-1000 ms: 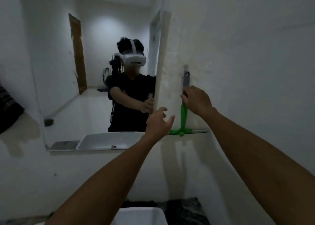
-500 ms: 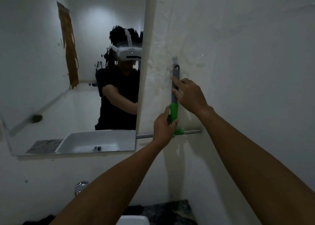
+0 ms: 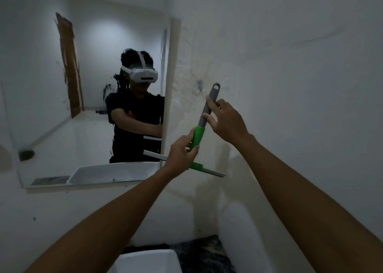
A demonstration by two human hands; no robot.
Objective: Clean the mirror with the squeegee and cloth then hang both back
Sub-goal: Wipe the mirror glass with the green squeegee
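Green-and-grey squeegee (image 3: 198, 136) is off the wall, held in mid-air in front of the white wall (image 3: 290, 86), just right of the mirror (image 3: 83, 86). Handle tilts, grey loop end up and to the right, green part lower; the pale blade runs across the bottom, its left end overlapping the mirror's lower right corner, right end sticking out past the hands. Right hand (image 3: 227, 121) wraps the grey upper handle w/ thumb and fingers curled round it. Left hand (image 3: 182, 152) pinches the green lower handle btwn thumb and fingers, just above the blade head. Small dark hook (image 3: 200, 84) on the wall sits near the loop end, up and to the left, not touching. Mirror reflects a person in dark top w/ white headset. White sink (image 3: 149, 260) edge shows at bottom centre, below both forearms. Cloth: can't see it.
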